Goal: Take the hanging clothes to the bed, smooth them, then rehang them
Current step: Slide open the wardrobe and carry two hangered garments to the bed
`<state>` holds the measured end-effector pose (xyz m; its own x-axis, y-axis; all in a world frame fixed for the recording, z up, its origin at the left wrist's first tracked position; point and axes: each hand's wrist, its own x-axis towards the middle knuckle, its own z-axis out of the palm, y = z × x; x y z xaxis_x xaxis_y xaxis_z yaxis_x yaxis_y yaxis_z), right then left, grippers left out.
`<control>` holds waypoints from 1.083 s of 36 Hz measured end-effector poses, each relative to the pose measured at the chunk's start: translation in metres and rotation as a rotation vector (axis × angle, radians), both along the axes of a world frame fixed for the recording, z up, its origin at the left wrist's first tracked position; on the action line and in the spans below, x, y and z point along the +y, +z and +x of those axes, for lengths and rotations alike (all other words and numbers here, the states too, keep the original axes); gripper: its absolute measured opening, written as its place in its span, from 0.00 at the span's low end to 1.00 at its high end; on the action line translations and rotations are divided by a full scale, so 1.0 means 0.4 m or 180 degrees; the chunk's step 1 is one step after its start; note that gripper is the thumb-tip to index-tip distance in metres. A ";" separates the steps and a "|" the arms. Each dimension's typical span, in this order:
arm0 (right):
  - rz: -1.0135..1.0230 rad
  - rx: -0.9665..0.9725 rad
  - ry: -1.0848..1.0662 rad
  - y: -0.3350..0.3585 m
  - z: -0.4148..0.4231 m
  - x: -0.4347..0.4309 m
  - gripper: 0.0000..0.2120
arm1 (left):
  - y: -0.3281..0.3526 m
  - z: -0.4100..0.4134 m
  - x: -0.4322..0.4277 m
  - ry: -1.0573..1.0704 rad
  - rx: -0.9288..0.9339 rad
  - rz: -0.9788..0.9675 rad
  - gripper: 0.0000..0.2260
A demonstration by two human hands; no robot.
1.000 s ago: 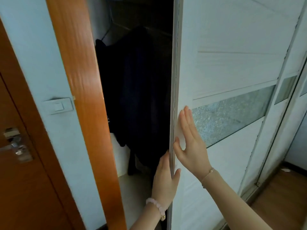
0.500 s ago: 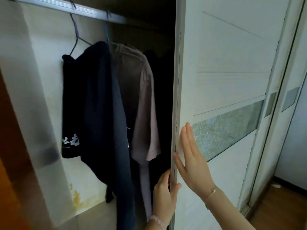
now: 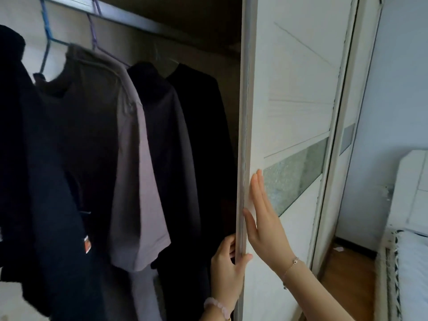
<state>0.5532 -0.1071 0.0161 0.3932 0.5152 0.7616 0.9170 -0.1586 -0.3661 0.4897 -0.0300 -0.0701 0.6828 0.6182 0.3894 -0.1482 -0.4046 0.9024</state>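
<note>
Sliding wardrobe door (image 3: 289, 112) stands partly open. Left hand (image 3: 228, 262) grips the door's edge at 6 o'clock, fingers wrapped behind, thumb in front. Right hand (image 3: 266, 225) lies flat on the door face, grip spread. Hanging clothes (image 3: 129, 158) occupy the rail (image 3: 129, 15) from 9 to 12 o'clock, dark garments flanking a grey shirt. Bed (image 3: 410, 274) sits at 4 o'clock.

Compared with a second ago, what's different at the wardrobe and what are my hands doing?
The sliding door has moved right, so more hanging clothes show: the grey shirt and the dark garments on the rail. The view has swung right too, bringing the bed in. The left hand keeps its grip on the door's edge and the right hand stays flat on its face.
</note>
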 end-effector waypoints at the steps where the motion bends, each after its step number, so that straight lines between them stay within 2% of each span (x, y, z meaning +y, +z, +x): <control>1: 0.0002 0.0028 -0.0011 0.001 0.019 -0.004 0.34 | 0.002 0.021 -0.002 -0.0031 0.0000 -0.0022 0.17; 19: 0.0070 0.0183 -0.0510 -0.006 0.287 -0.026 0.36 | 0.021 0.301 0.003 -0.0520 0.0221 0.0238 0.15; 39: 0.0307 -0.0110 -0.0469 -0.030 0.502 -0.039 0.37 | 0.006 0.491 -0.020 -0.0355 0.0386 0.0110 0.17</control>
<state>0.7540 -0.1226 0.0043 0.4319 0.3777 0.8191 0.8986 -0.2579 -0.3549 0.6860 -0.0381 -0.0679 0.7897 0.5236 0.3196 -0.0848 -0.4229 0.9022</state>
